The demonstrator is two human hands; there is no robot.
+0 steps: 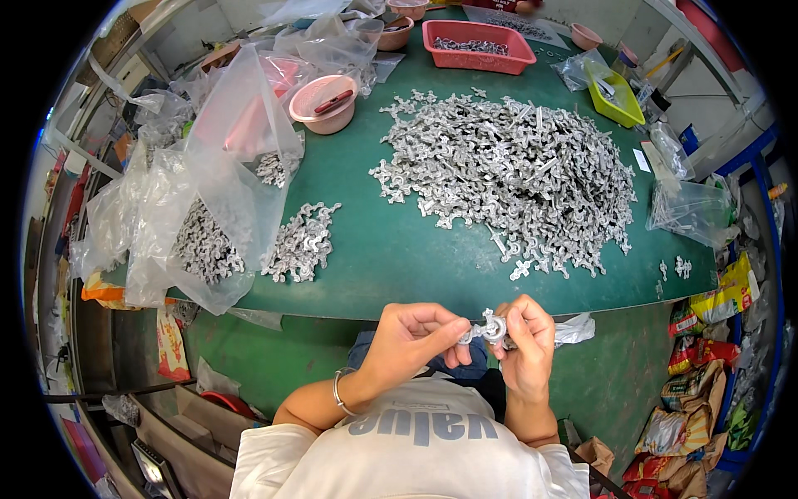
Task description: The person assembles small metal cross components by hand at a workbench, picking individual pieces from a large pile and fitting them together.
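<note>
Your left hand (418,339) and right hand (527,343) pinch, nearly closed, opposite sides of a silver metal piece (490,329), apparently steadying it between them. Beyond them lies a large pile (515,166), seemingly placed within reach; farther left, a smaller pile (301,244).

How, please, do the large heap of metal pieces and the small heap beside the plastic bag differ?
The large heap spreads across much of the green table, while the small heap covers little. The large heap lies right of centre; the small heap lies at left, beside the translucent plastic bag. Both look silvery and jumbled.
</note>
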